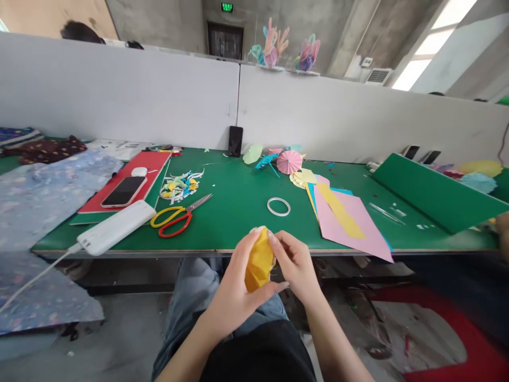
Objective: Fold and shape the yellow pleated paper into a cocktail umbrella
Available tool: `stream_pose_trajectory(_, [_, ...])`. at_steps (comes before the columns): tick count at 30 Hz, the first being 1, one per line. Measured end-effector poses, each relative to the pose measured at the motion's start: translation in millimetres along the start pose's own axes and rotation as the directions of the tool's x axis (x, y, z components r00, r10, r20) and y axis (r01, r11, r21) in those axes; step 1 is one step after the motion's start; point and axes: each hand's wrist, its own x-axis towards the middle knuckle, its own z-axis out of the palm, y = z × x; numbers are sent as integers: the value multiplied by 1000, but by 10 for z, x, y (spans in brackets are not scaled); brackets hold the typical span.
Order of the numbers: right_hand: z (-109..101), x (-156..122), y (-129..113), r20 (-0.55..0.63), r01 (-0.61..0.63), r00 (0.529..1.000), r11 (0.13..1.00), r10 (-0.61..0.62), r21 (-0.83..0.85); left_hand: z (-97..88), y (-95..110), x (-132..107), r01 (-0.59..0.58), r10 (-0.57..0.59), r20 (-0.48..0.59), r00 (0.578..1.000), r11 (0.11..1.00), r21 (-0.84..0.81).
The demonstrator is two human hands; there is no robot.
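I hold a folded piece of yellow paper (259,262) in front of the green table's near edge (222,245), above my lap. My left hand (234,289) wraps round it from the left and below, thumb across the bottom. My right hand (296,265) pinches its upper right side with fingertips closed on the paper. Both hands are closed on the same piece.
On the table lie yellow and red scissors (175,218), a tape ring (278,206), pink, yellow and blue paper sheets (350,217), paper scraps (181,187), small paper umbrellas (288,161), a white power bank (115,227), a phone (124,191) on a red folder and a tilted green board (433,193). White partitions stand behind.
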Motion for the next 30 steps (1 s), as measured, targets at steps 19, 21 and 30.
stream_pose_trajectory(19, [-149, -272, -131, 112, 45, 993, 995, -34, -92, -138, 256, -59, -80, -239, -334, 912, 694, -715])
stream_pose_trajectory(21, [-151, -266, -139, 143, 46, 989, 996, -35, -70, -110, 222, -64, -92, -186, -381, 906, 790, -606])
stream_pose_trajectory(30, [5, 143, -33, 219, 12, 976, 997, 3, -71, -113, 27, -1, -152, -16, -389, 921, 905, -398])
